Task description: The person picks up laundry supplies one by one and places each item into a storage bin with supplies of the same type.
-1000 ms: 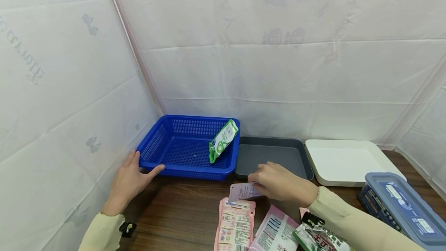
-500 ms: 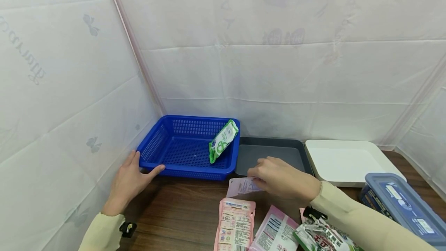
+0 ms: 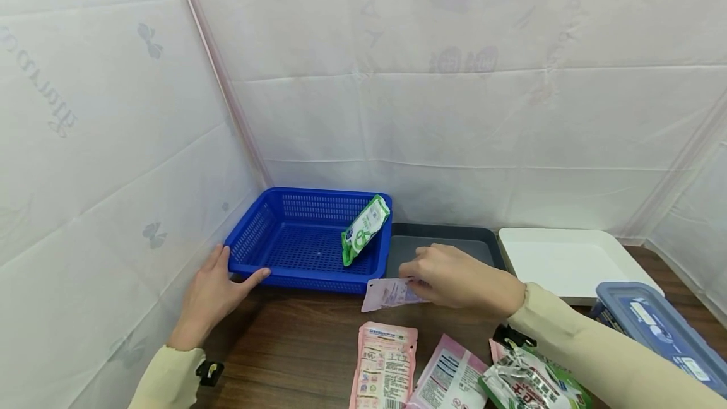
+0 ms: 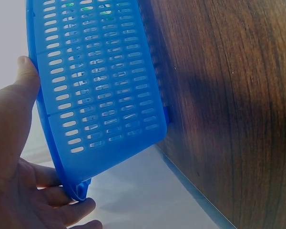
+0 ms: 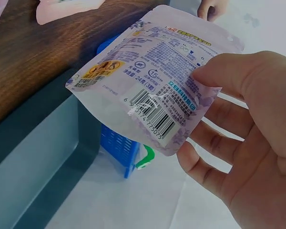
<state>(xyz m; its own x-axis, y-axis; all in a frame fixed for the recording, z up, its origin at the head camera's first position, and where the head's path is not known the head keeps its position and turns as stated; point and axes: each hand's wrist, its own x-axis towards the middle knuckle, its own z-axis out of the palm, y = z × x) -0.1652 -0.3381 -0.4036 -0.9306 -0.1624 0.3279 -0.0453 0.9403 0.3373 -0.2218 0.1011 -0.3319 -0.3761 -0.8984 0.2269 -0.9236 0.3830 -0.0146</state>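
My right hand (image 3: 454, 276) pinches a small pale purple pouch (image 3: 392, 294) by one edge, in front of the dark grey tray (image 3: 477, 245). Printed text and a barcode cover the side of the pouch (image 5: 152, 81) seen in the right wrist view, with the thumb lying across it. My left hand (image 3: 212, 298) holds the front left corner of a blue perforated basket (image 3: 312, 279), thumb along the front rim and fingers at the left side. The left wrist view shows fingers around that corner of the basket (image 4: 100, 95). A green-and-white packet (image 3: 365, 229) leans against the basket's right wall.
A pink pouch (image 3: 383, 365), a pink-and-white pouch (image 3: 449, 377) and a green-and-silver packet (image 3: 528, 377) lie at the front of the brown table (image 3: 284, 346). A white tray (image 3: 568, 260) and a blue-lidded box (image 3: 659, 327) stand on the right. White sheeting (image 3: 454, 118) encloses the back and sides.
My right hand has moved slightly away from me, carrying the purple pouch up from over the pink pouch toward the basket's front right corner. My left hand stays at the basket corner.
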